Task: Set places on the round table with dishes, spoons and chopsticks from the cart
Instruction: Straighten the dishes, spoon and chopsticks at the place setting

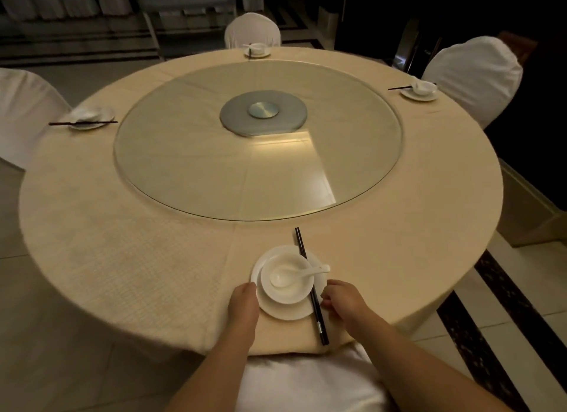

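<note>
**Both hands at the near place setting**

Here we are at the near edge of the round table (pixel 122 243), and both forearms reach in from the bottom of the view. The left hand (pixel 244 301) lies against the left rim of the near plate (pixel 288 312), fingers curled down and held together, touching the plate's edge; whether it actually grips the rim I cannot tell. The right hand (pixel 340 298) sits on the cloth just right of the plate, fingers loosely curled with knuckles up, right beside the near chopsticks (pixel 311 286). It looks to be touching or almost touching them, but nothing is visibly held in it.

Now the dishes. On the near plate sits a white bowl (pixel 287 292), and in the bowl lies a white spoon (pixel 294 275), its scoop low in the bowl and its handle over the right rim. The dark chopsticks run near to far across the right side of the plate, their near ends over the table edge, their far tips pointing at the glass turntable (pixel 184 166).

Around the table, three more settings stand well apart: a left setting (pixel 89 117) with chopsticks lying across it, a far setting (pixel 257 50) in front of a white-covered chair (pixel 252 29), and a right setting (pixel 420 90) with chopsticks pointing left. Each shows a plate with a bowl on it.
</note>
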